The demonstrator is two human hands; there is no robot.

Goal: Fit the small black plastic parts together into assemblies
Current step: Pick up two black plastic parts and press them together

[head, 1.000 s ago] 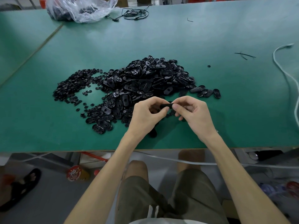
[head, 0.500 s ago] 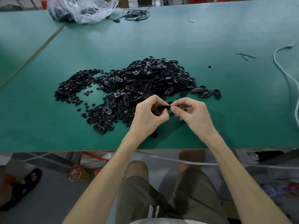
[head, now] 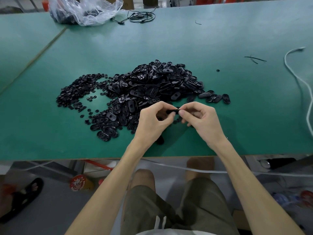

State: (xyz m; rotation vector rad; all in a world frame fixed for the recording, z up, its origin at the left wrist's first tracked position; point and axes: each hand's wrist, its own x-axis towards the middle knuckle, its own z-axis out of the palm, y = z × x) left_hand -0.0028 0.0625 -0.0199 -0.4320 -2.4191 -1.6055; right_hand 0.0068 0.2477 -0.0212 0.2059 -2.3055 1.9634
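Green worktop (head: 220,99): left hand (head: 152,122) and right hand (head: 201,121) pinch one black plastic part (head: 172,111); squeeze squarely, keeping halves aligned.

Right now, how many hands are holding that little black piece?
2. The left hand pinches the black piece at its left end; the right hand pinches its right end.
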